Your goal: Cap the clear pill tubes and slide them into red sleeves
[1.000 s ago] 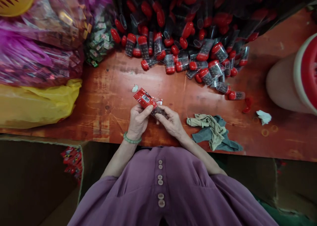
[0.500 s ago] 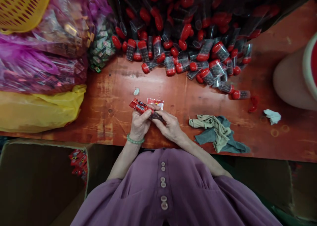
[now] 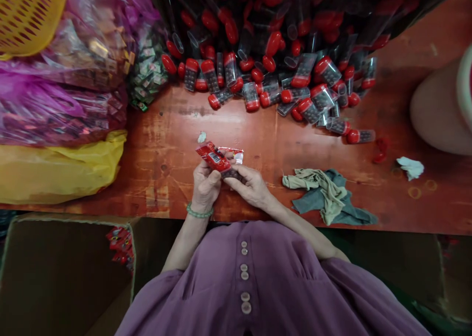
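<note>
My left hand, with a green bead bracelet at the wrist, pinches a red printed packet with a barcode patch between thumb and fingers. The packet tilts up to the left. At its lower right end is a clear plastic tube with dark round shapes. My right hand grips that tube, thumb below and fingers above. Whether the tube sits inside the packet or against it, I cannot tell. Just behind the fingers a red and white packet lies on the table, partly covered.
Many red-capped clear tubes spill across the back of the wooden table. Bulging bags and a yellow basket stand left. Rags, crumpled white tissue and a pale bucket are right. An open carton stands below left.
The red packet has turned and its face now lies more toward me, lifting a little at the left. My left thumb has slid down toward the tube. The view has shifted slightly.
</note>
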Action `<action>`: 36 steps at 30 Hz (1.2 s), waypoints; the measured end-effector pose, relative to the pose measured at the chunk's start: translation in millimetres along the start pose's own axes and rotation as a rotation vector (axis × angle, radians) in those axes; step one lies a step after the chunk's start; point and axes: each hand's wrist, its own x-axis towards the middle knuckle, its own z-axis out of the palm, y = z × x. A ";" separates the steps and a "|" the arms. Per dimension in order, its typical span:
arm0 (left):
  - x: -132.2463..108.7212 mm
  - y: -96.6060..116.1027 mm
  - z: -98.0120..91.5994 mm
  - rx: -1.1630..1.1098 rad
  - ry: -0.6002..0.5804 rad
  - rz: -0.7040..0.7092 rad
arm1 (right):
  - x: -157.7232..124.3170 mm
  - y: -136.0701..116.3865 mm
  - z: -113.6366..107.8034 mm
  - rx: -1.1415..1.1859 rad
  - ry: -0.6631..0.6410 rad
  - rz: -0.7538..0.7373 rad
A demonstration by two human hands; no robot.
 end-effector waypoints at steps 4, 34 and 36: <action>2.8 4.9 -1.6 0.000 0.025 -0.012 | 0.8 1.0 -2.6 -0.154 0.012 -0.159; 16.8 3.2 -0.8 -0.001 0.009 -0.103 | 7.6 1.2 -9.3 -0.329 -0.014 -0.301; 16.8 0.6 -3.0 -0.001 0.014 -0.115 | 8.2 1.7 -9.5 -0.313 -0.012 -0.297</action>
